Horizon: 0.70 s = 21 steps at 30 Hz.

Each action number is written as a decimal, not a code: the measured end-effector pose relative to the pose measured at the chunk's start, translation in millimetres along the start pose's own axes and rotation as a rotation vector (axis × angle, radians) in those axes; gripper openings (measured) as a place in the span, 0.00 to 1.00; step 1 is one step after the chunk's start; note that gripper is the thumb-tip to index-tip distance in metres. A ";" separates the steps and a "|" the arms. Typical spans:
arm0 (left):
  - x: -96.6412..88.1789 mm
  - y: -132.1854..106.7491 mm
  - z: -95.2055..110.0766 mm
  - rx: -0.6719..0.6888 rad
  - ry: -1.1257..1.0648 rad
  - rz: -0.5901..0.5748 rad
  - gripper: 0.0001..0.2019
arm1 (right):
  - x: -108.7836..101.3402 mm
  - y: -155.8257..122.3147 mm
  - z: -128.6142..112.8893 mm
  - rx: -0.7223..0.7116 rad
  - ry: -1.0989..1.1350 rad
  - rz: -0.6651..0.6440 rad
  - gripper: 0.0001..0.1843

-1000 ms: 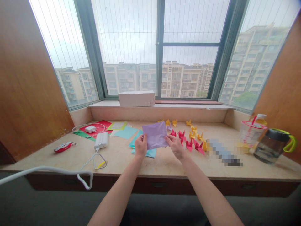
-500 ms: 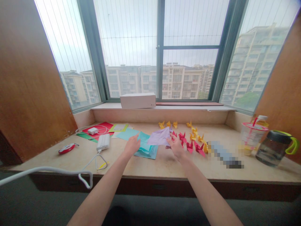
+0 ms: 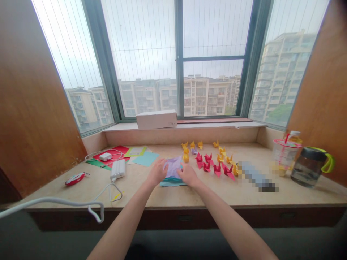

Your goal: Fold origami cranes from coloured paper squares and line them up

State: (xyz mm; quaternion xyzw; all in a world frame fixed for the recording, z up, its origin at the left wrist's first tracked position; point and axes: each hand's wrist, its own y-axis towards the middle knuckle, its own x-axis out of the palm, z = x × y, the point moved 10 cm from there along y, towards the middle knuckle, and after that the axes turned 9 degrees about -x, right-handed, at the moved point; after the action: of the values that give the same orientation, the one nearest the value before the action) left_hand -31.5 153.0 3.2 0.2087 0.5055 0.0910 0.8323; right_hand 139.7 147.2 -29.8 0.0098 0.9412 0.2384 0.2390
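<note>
The origami paper (image 3: 173, 167) is pale lilac, lying on a teal sheet (image 3: 172, 183). The folded cranes come in crimson (image 3: 217, 169) and golden yellow (image 3: 200, 144) (plus one small lilac crane (image 3: 194, 151)). A red sheet (image 3: 114, 150) lies over a green one (image 3: 93, 163). The tabletop (image 3: 151, 196) is cream with faint mottling, and the water jug (image 3: 305, 173) has a black lid and lime-green handle.

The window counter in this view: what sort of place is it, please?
It is probably a room in a home, likely an upper-floor flat. Apartment blocks fill the view through the window, and the stone counter below holds paper cranes and a drink cup with a straw.
</note>
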 end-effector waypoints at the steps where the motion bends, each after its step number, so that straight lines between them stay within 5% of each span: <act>1: 8.5 -1.9 3.1 0.025 0.003 -0.034 0.16 | 0.5 1.5 -0.1 0.000 -0.028 -0.005 0.11; 8: 46.6 -13.1 4.5 0.063 0.010 -0.141 0.15 | -0.5 10.8 13.6 0.070 -0.065 0.025 0.14; 16: 38.5 -15.4 5.6 0.037 -0.016 -0.115 0.14 | 1.5 29.5 37.7 0.186 0.155 0.117 0.11; 21: 28.9 -13.7 0.1 -0.014 -0.065 -0.045 0.14 | 14.4 33.2 30.3 0.147 0.364 0.096 0.07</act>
State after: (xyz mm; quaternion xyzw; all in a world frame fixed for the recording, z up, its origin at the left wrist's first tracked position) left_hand -18.6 151.2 -25.9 0.1942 0.4821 0.0690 0.8515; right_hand 137.5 192.0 -44.5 0.0287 0.9823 0.1779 0.0519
